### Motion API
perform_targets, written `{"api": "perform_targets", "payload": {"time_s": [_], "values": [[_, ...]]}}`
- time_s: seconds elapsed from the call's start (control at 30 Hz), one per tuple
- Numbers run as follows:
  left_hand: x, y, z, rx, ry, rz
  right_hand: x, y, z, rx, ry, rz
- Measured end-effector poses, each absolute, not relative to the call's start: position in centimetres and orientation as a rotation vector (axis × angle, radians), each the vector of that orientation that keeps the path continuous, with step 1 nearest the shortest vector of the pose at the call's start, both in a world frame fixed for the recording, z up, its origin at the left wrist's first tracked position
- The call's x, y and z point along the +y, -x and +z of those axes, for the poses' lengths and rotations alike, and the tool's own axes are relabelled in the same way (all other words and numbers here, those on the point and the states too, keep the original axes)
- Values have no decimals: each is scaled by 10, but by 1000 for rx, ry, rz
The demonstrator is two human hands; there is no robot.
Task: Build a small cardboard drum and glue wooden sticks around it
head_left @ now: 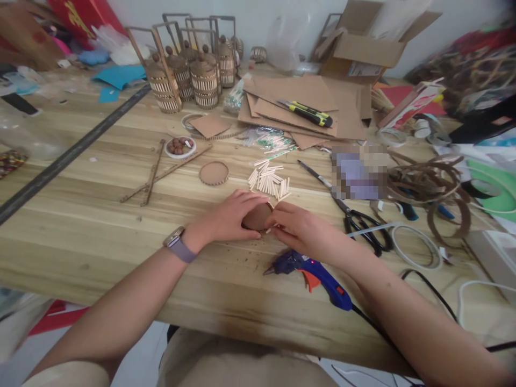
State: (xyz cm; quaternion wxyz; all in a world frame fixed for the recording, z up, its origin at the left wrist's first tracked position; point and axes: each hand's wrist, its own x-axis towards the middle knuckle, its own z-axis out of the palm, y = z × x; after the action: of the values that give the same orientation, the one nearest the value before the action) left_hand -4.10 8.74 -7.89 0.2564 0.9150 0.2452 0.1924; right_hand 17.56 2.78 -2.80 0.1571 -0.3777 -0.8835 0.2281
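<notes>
My left hand [237, 217] curls around a round brown cardboard disc [257, 217] with a raised rim, thumb along its near side. At the disc's right edge, the fingers of my right hand [292, 223] are pinched together; a tiny pale tip shows below them, too small to name surely. A pile of short wooden sticks [269, 178] lies just beyond both hands. Another rimmed cardboard disc [214, 173] rests flat to the left of the pile. Close under my right wrist lies a blue glue gun [318, 271], its nozzle pointing left and a red light showing.
Black-handled scissors [363, 228] and a tape roll [417, 247] lie right. A yellow-black utility knife [308, 113] sits on cardboard sheets [262, 91]. Several stick-sided lantern-like pieces [205, 83] stand at the back, a bowl of brown beads [180, 146] before them. Coiled brown strips [427, 177] lie right.
</notes>
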Motion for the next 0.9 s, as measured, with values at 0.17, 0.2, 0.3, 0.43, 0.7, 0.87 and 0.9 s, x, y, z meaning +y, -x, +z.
{"api": "perform_targets", "payload": {"time_s": [0.17, 0.2, 0.3, 0.43, 0.7, 0.87, 0.9], "values": [[88, 40, -79, 679, -2463, 514, 26, -171, -30, -2498, 1194, 660], [88, 41, -79, 681, -2460, 511, 26, -170, -31, -2493, 1202, 662], [88, 41, -80, 671, -2461, 520, 26, -166, -32, -2493, 1199, 665], [89, 41, -81, 631, -2468, 555, 26, -162, -34, -2509, 1139, 614], [90, 40, -85, 604, -2445, 571, 24, -162, -41, -2548, 996, 436], [90, 40, -85, 593, -2443, 581, 23, -160, -45, -2570, 1011, 365], [90, 39, -85, 596, -2439, 580, 23, -160, -45, -2576, 1013, 351]]}}
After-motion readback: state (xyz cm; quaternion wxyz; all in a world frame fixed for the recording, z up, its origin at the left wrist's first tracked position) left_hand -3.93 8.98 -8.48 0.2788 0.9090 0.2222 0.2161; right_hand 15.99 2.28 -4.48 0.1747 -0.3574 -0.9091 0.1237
